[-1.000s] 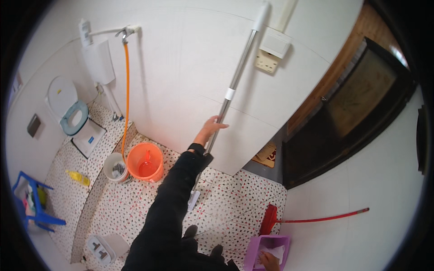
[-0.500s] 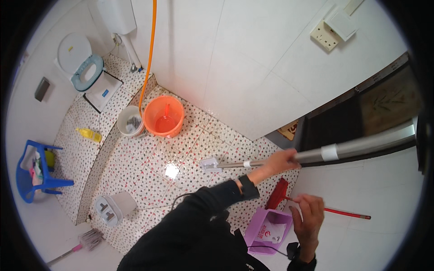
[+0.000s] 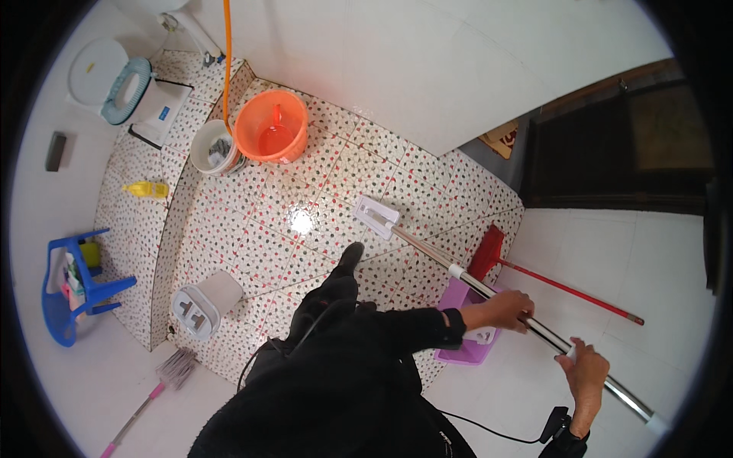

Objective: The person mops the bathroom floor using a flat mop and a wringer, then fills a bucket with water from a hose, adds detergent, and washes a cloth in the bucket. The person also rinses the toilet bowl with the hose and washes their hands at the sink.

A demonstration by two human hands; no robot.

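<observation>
A flat mop with a long metal pole (image 3: 546,333) slants from the middle of the floor toward the lower right. Its pale rectangular head (image 3: 377,217) rests on the spotted tiles, just beyond my dark shoe (image 3: 351,258). My left hand (image 3: 502,311) is wrapped round the pole, above a purple dustpan (image 3: 467,353) partly hidden by hand and sleeve. Higher up the pole, my right hand (image 3: 586,372) closes on it beside a white collar. A red broom (image 3: 486,254) leans near the dustpan, its red stick running along the wall.
An orange bucket (image 3: 271,128) and a smaller white bucket (image 3: 215,149) stand far left. Nearer is a grey-white two-slot mop bucket (image 3: 205,304). A raised step (image 3: 162,237) carries a blue chair (image 3: 72,282), yellow bottle (image 3: 145,189) and toilet (image 3: 114,84). A string mop (image 3: 174,372) leans lower left.
My right hand, earlier off the pole, now grips it. The pole's upper end has swung down toward me, and my left hand has come nearer with it. My view has shifted too.
</observation>
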